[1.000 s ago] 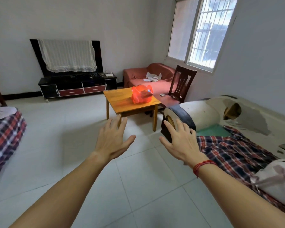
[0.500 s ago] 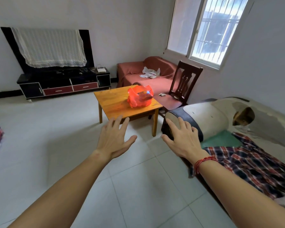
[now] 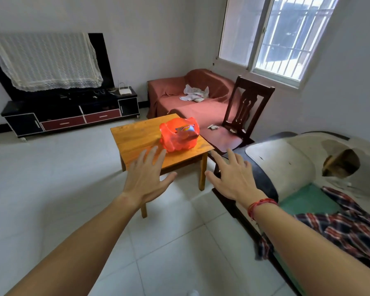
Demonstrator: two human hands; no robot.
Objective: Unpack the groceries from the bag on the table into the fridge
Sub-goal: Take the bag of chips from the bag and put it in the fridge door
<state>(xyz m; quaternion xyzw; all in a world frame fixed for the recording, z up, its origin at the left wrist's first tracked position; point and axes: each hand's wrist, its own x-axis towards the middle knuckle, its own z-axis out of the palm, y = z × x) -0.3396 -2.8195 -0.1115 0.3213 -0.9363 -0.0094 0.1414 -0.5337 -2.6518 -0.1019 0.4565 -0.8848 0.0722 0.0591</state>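
Table (image 3: 132,138) with red bag (image 3: 178,136) has drawn closer.

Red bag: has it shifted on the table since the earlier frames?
No. The red bag sits on the same right-hand part of the wooden table, nearest the chair; only the camera has come closer.

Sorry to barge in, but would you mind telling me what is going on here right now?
A person faces a small wooden table with a red plastic bag of groceries on it. The left hand and the right hand are stretched out toward the bag, both open with fingers spread and holding nothing. Neither seems to touch the bag yet. A packet shows through the bag's side. No fridge is in view.
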